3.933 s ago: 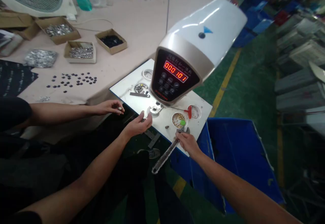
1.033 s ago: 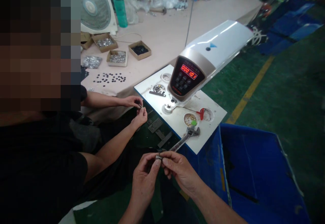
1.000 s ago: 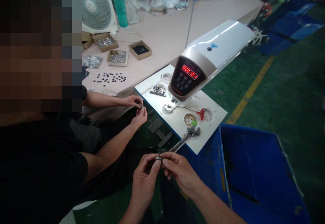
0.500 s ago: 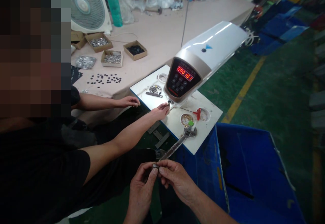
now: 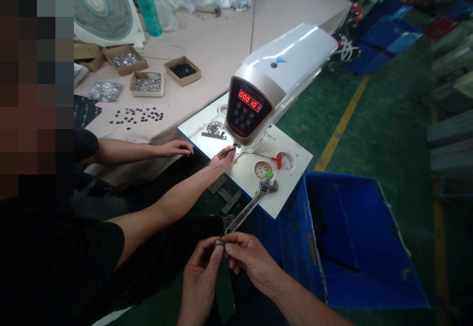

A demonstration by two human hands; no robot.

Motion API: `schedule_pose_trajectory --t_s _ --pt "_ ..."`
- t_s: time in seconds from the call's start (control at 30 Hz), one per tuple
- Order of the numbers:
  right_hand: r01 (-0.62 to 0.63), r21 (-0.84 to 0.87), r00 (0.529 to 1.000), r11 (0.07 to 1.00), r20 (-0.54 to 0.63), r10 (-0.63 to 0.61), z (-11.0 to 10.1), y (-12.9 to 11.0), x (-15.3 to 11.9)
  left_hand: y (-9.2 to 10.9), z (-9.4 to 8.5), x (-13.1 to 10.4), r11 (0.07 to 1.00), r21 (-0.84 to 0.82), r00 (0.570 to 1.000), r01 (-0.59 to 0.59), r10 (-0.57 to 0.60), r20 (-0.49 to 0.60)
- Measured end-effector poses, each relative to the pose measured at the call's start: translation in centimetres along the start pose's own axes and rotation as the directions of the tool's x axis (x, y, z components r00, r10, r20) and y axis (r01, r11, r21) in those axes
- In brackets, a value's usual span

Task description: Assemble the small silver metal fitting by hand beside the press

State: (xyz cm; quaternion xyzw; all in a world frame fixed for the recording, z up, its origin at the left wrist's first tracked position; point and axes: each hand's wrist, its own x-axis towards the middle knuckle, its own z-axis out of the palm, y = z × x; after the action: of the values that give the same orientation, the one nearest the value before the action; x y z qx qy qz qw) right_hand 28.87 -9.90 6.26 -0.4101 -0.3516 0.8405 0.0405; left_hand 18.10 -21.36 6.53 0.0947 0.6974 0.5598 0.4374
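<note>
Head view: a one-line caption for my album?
Both hands pinch a small metal fitting beside a white press machine.

Both hands are pinching a small metal part (image 5: 219, 242): left hand (image 5: 200, 279) gripping from below, right hand (image 5: 250, 261) beside it, an adjustable wrench (image 5: 250, 207) lying just beyond.

Red digits "000101" on the lit display (image 5: 250, 101) set in the dark control panel (image 5: 245, 111) at the front of the white machine (image 5: 281, 70). Above the display, one line of small print, too blurred to read. Below it, two rows of round buttons, markings illegible. On the machine's white top, a small blue triangular logo (image 5: 281, 60) beside a dark dot, no lettering legible. Nothing readable elsewhere: boxes, fan and blue crate without legible labels.
</note>
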Motion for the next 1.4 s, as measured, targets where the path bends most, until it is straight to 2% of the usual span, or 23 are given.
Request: schedule_pose_trajectory --t_s 0.23,0.53,0.73,0.9,1.13,1.4 --pt "0.015 0.011 1.000 1.000 0.007 -0.015 -0.2 0.6 -0.6 -0.4 -0.2 -0.6 0.999 0.035 0.999 0.031 -0.032 0.010" --pt "0.018 0.030 1.000 0.999 -0.009 -0.018 -0.5 0.7 -1.9 -0.1 0.5 -1.4 0.998 0.024 0.998 0.056 -0.057 0.014" --pt "0.037 0.037 0.999 0.999 -0.030 -0.036 -0.8 0.2 -3.5 0.6 1.1 -2.3 0.997 0.080 0.998 -0.012 0.007 0.056" --pt "0.101 0.045 0.994 0.994 -0.042 -0.099 -1.4 -0.1 -5.0 1.6 2.1 -3.2 0.989 0.141 0.995 -0.049 0.037 0.092" --pt "0.177 0.069 0.984 0.982 -0.021 -0.176 -1.7 -0.8 -6.9 3.5 3.3 -4.4 0.981 0.144 0.984 -0.128 0.107 0.144" --pt "0.253 0.092 0.967 0.963 -0.022 -0.253 -1.1 -2.1 -8.7 5.9 3.6 -5.4 0.951 0.176 0.956 -0.254 0.219 0.193"
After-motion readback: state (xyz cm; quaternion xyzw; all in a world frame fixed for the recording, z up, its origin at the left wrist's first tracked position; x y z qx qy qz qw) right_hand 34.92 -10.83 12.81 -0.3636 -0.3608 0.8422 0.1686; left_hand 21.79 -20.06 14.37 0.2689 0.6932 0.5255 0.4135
